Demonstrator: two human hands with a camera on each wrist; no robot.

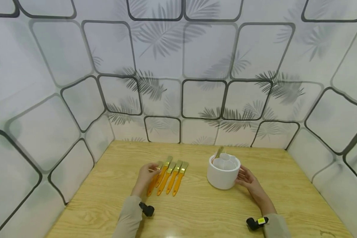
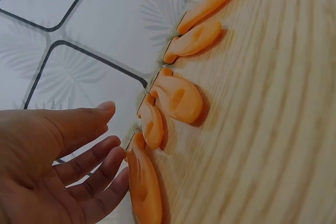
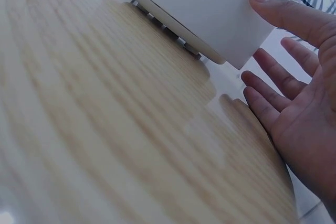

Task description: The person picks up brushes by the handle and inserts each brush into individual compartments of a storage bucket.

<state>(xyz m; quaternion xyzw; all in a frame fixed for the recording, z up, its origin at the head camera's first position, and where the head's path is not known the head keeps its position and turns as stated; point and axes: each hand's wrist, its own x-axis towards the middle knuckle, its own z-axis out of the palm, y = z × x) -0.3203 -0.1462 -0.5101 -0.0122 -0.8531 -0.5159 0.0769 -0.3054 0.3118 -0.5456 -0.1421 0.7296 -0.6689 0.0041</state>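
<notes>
Several paintbrushes (image 1: 174, 177) with orange handles and pale bristles lie side by side on the table, bristles pointing away from me. My left hand (image 1: 148, 173) is over the leftmost brush (image 2: 144, 182), thumb spread from the loosely bent fingers. In the left wrist view those fingertips come right up to that brush's handle. A round white organizer (image 1: 223, 178) with inner compartments stands to the right, and one paintbrush (image 1: 219, 152) is upright in it. My right hand (image 1: 250, 181) rests against the organizer's right side, thumb on its wall and fingers spread nearby.
The wooden table (image 1: 196, 211) meets patterned walls (image 1: 205, 99) at the back and both sides. Under the organizer shows a round base (image 3: 178, 27) with a gap beneath its wall. A small camera is strapped to each wrist.
</notes>
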